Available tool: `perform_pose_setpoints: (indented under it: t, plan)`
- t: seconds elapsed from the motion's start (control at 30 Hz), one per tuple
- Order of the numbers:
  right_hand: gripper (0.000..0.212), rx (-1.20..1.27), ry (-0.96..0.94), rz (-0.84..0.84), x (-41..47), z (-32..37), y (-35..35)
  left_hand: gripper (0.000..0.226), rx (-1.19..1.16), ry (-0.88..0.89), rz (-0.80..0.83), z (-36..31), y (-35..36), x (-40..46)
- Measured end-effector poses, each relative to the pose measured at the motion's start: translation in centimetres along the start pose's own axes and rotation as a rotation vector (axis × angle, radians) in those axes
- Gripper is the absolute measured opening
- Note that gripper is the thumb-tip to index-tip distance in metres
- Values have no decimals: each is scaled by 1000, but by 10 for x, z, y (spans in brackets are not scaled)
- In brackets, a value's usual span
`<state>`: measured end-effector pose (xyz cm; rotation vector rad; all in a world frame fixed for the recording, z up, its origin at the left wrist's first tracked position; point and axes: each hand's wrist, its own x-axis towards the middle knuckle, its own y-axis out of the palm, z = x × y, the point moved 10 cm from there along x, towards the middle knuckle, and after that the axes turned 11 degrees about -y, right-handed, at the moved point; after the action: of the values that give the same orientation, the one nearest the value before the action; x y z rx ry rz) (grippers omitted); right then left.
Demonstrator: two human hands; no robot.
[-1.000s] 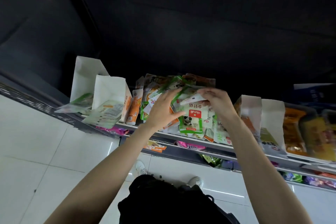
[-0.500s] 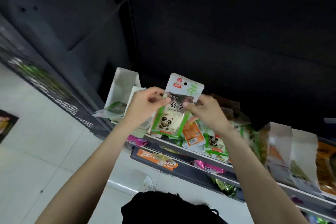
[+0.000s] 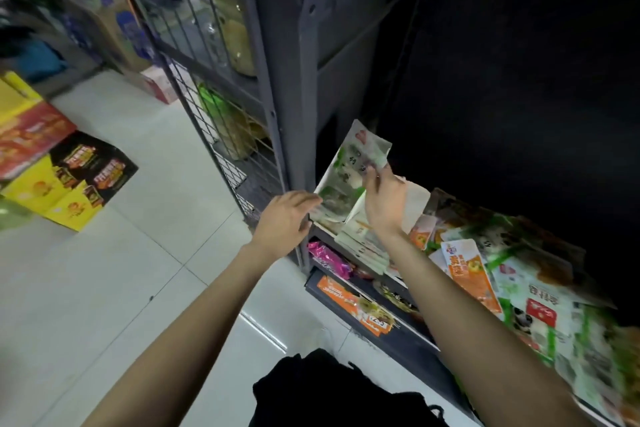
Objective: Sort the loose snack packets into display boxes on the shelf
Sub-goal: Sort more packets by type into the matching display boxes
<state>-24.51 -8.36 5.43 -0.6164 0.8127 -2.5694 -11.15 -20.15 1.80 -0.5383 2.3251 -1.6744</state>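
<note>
My right hand (image 3: 384, 201) pinches a green-and-white panda snack packet (image 3: 349, 170) by its right edge, holding it over the leftmost white display box (image 3: 330, 215) at the shelf's left end. My left hand (image 3: 285, 222) hovers just left of the box, fingers apart, fingertips near the packet's lower corner; whether they touch is unclear. A second white display box (image 3: 415, 204) sits behind my right wrist. A heap of loose snack packets (image 3: 519, 274), green-white and orange, lies on the shelf (image 3: 398, 279) to the right.
A grey shelf upright (image 3: 277, 135) and wire mesh panel (image 3: 214, 135) stand just left of the boxes. Lower shelves hold a pink packet (image 3: 329, 258) and an orange packet (image 3: 349, 300). Yellow and black cartons (image 3: 69, 180) sit on the white tiled floor at left.
The view swung left. The panda packet moved left from above the heap to over the leftmost box. My left hand let go of it; only my right hand holds it now.
</note>
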Motion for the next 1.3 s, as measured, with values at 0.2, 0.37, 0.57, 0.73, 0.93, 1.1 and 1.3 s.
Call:
perform_pose_setpoints:
  t: [0.2, 0.37, 0.57, 0.73, 0.93, 1.1, 1.3]
  plan:
    - [27, -210, -207, 300, -14, -2, 58, 26, 32, 27, -98, 0, -3, 13]
    - [29, -347, -283, 343, -12, 0, 52, 25, 6, 30, -119, 4, -1, 16]
    - [35, -244, -262, 507, -35, -5, 46, 31, -40, -70, -157, 5, -9, 10]
    - [26, -139, -181, 155, -74, -46, -56, 29, -234, -93, -265, -52, -39, -20]
    - [48, -457, 196, 198, -132, -164, -123, 27, -544, -17, 71, -174, 28, -32]
    - [90, -670, 264, 524, -135, -185, -110, 47, -375, -220, 370, -199, 125, -20]
    - [52, -650, 200, 615, -121, -181, -107, 44, -308, -243, 356, -205, 143, -17]
